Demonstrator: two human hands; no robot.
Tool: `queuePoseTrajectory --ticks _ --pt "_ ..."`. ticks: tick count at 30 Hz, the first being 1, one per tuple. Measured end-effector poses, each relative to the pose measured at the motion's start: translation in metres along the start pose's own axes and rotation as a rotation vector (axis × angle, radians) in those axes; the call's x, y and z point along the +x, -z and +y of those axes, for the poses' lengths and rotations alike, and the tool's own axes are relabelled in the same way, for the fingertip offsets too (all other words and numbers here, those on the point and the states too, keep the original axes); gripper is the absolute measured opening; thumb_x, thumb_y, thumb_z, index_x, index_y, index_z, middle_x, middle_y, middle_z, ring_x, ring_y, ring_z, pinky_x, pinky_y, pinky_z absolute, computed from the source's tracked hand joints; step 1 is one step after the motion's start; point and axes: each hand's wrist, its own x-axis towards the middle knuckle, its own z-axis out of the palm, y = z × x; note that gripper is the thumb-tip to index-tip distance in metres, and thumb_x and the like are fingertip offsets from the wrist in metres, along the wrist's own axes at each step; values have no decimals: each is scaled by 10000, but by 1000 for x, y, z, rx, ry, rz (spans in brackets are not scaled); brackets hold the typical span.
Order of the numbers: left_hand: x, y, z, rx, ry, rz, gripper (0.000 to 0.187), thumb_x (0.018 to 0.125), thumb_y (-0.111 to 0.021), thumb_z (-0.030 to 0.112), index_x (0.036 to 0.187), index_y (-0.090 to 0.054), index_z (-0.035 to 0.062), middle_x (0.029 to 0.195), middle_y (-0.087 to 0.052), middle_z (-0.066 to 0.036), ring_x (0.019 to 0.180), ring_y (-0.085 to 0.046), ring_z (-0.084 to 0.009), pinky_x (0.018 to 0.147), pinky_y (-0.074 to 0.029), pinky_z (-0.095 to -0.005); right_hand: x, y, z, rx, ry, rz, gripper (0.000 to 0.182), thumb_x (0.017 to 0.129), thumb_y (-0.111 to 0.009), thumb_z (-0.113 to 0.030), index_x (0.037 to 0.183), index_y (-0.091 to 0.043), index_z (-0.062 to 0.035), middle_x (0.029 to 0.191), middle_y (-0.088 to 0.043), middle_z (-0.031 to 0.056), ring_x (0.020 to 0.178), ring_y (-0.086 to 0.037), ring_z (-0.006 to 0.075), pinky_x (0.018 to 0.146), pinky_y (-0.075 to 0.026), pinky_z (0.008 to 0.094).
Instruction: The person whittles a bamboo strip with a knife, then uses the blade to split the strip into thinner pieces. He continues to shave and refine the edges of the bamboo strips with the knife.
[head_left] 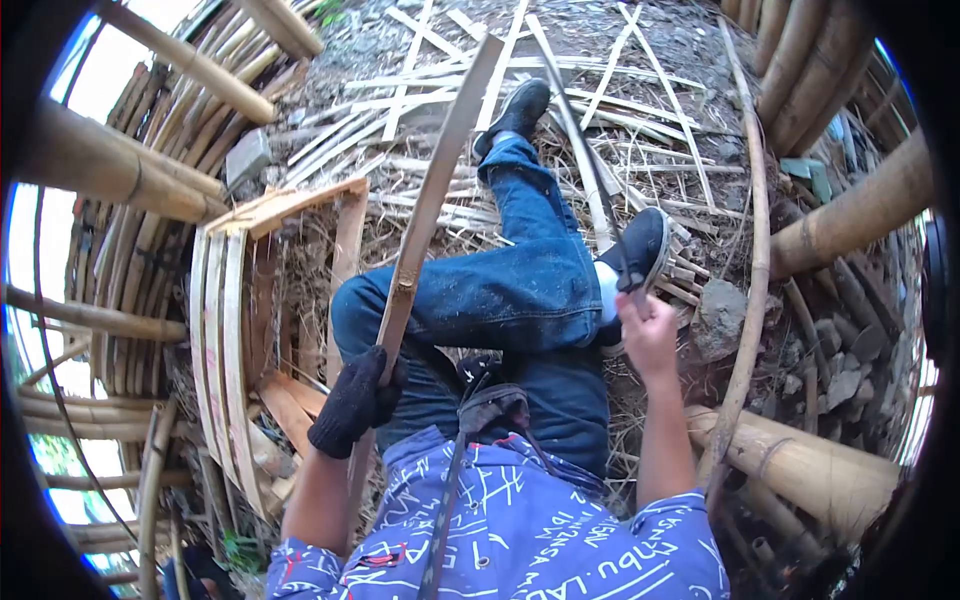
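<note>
Purple shirt (pixel 540 530), bamboo strip (pixel 434 200) clamped in gloved left hand (pixel 355 402), apart from right hand (pixel 652 335) closed round thin dark object (pixel 604 178).

Slants up as a long bamboo strip (pixel 418 232) (flat, pale brown, knobbly at one node), gripped low down; to its right, stretches away as a thin dark length (pixel 598 162), held at one end.
</note>
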Motion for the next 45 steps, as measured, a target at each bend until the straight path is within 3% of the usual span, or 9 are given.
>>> queuePoseTrajectory --ticks 6,7,8,10,11,17,24,38,45 --pt "43 -20 38 99 -209 170 487 1011 -364 477 875 -589 68 545 -439 8 430 -422 -108 413 -329 -260 -27 -21 -34 218 -74 -64 395 843 -731 -393 750 -667 -15 590 -563 -13 583 -461 59 522 -394 286" --pt "85 11 -2 799 -755 334 458 1025 -349 390 900 -604 30 561 -480 -28 505 -492 -142 482 -380 -302 -26 -26 -28 205 -63 -49 430 835 -724 -435 758 -673 -16 576 -564 23 561 -484 83 517 -404 301" --pt "89 5 6 807 -770 280 458 1025 -349 390 900 -604 30 561 -480 -28 505 -492 -142 482 -380 -302 -25 -26 -31 177 -73 -55 463 823 -725 -463 739 -658 -13 556 -557 64 524 -496 117 505 -409 326" --pt "78 -6 21 517 -356 244 396 1021 -350 294 926 -610 10 651 -541 -108 593 -544 -222 563 -424 -363 -23 -26 -40 174 -79 -47 493 823 -722 -467 692 -621 -2 537 -554 84 501 -502 146 508 -424 345" --pt "74 -10 19 976 -670 272 345 1006 -350 236 944 -609 18 699 -562 -166 628 -567 -316 582 -444 -412 -22 -27 -42 168 -86 -42 503 825 -719 -473 690 -616 0 538 -553 85 505 -503 144 509 -423 343" --pt "75 -15 -5 1190 -672 361 159 939 -483 140 958 -605 40 696 -598 -193 699 -616 -393 609 -463 -447 -28 -53 -43 396 -133 -62 448 850 -716 -414 715 -610 -1 575 -549 32 574 -489 80 524 -407 308" --pt "75 -32 -2 866 -646 486 96 868 -599 140 926 -597 63 734 -629 -201 697 -637 -384 593 -465 -448 -61 -78 -38 464 -187 -12 320 851 -724 -262 694 -556 -39 574 -452 -46 574 -391 44 505 -352 270" --pt "47 -18 -39 900 -857 516 640 676 -799 164 1246 -530 57 1166 -579 -181 1108 -564 -359 935 -472 -422 -67 -93 -32 382 -150 -96 265 833 -731 -195 712 -549 -44 588 -458 -39 566 -378 51 503 -340 258" --pt "-22 48 -104 984 -400 740 581 683 -811 199 1199 -584 58 1119 -627 -187 1065 -598 -358 893 -481 -423 -69 -99 -26 417 -197 -145 227 853 -717 -151 746 -558 -29 620 -483 -55 591 -401 35 517 -348 235"
